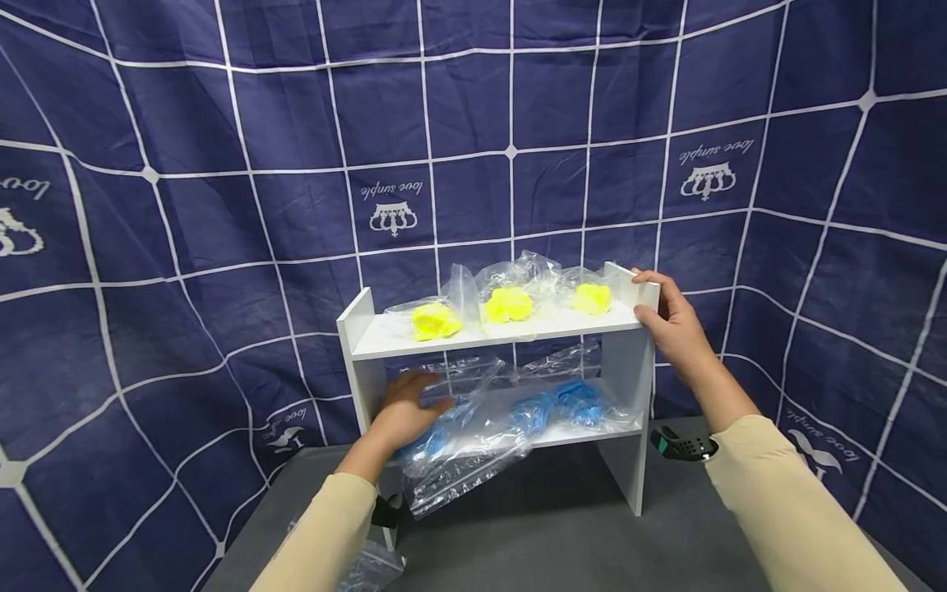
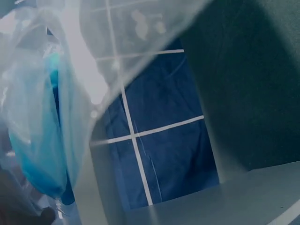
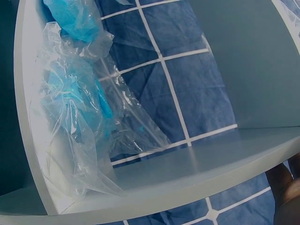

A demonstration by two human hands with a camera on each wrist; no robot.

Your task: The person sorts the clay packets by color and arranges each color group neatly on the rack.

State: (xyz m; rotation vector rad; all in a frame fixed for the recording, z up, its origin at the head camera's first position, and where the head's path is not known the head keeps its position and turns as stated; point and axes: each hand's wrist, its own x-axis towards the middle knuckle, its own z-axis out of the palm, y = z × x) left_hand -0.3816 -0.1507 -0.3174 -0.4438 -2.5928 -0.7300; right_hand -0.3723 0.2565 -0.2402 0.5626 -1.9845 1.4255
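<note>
A white two-tier shelf rack stands in front of me. My right hand grips the upper end of its right side panel, thumb in front and fingers behind; in the right wrist view part of this hand shows at the lower right. My left hand reaches in at the left of the lower shelf, thumb spread from the fingers, over a clear plastic bag with a blue lump. In the left wrist view that bagged blue thing lies close by. Whether the fingertips touch the bag is unclear.
Several bagged lumps share the rack: yellow ones on top, more blue ones at the lower right. A clear zip bag hangs over the lower shelf's front edge. Another plastic bag lies on the grey surface. Behind hangs a blue gridded cloth.
</note>
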